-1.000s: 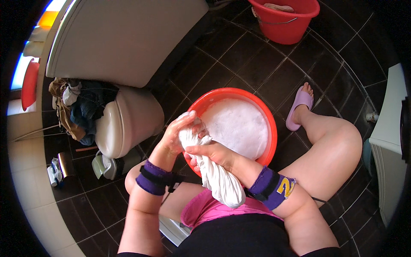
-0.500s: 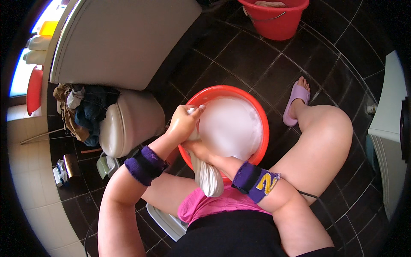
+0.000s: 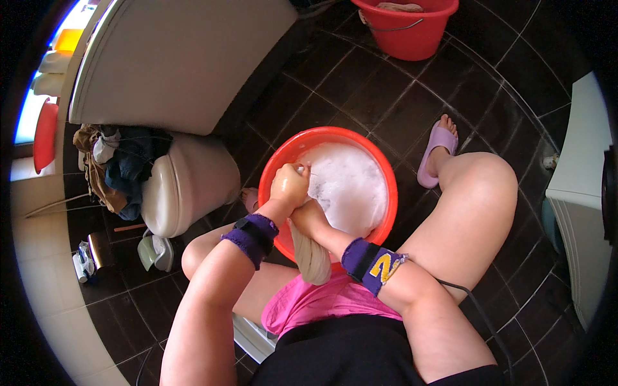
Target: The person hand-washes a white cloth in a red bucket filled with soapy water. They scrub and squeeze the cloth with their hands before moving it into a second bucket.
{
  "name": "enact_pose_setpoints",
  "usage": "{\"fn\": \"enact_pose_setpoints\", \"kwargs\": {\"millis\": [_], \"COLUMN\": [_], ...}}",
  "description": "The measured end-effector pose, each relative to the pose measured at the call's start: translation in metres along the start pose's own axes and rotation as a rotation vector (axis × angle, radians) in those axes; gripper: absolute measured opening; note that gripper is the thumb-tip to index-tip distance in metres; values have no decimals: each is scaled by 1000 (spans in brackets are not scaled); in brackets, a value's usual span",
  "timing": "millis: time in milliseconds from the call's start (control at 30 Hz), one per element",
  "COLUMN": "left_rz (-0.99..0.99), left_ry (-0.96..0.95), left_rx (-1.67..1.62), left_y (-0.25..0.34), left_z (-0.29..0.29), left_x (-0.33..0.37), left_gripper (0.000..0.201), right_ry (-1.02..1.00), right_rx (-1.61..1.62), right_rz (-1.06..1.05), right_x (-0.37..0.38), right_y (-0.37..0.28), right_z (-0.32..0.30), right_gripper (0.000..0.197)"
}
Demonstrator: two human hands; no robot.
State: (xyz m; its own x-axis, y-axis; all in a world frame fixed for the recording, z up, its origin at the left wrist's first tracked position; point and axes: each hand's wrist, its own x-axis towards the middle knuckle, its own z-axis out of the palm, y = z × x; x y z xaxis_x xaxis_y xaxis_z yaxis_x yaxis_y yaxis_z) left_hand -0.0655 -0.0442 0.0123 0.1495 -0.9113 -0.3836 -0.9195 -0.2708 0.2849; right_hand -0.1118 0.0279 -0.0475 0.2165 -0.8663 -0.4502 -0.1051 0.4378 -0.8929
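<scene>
A wet, off-white cloth is bunched in both hands over the near left side of a red-orange basin. My left hand is closed around its upper part. Just below, my right hand grips the cloth too, with most of its fingers hidden. The loose end hangs past my right wrist over the basin's near rim. White suds fill the basin. Purple bands circle both of my forearms.
A red bucket with cloth inside stands at the far side. On the left, clothes are piled by a toilet. My feet in lilac slippers flank the basin on dark tiles. A dark cord runs at the right.
My left hand has turned and come inward, closer above my right hand. The cloth's hanging end looks slimmer and has shifted slightly. The whole view has moved a little.
</scene>
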Motion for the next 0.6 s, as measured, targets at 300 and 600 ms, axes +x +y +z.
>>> {"fn": "enact_pose_setpoints", "kwargs": {"millis": [300, 600], "left_rz": [-344, 57], "left_ry": [-233, -581], "left_rx": [-1171, -1535], "left_y": [9, 124], "left_z": [-4, -30], "left_x": [67, 148], "left_gripper": [63, 73], "right_ry": [-29, 157], "right_rx": [311, 764], "right_rz": [-210, 6], "right_x": [13, 48], "right_y": [-28, -119], "right_z": [-49, -194], "right_gripper": [38, 36]}}
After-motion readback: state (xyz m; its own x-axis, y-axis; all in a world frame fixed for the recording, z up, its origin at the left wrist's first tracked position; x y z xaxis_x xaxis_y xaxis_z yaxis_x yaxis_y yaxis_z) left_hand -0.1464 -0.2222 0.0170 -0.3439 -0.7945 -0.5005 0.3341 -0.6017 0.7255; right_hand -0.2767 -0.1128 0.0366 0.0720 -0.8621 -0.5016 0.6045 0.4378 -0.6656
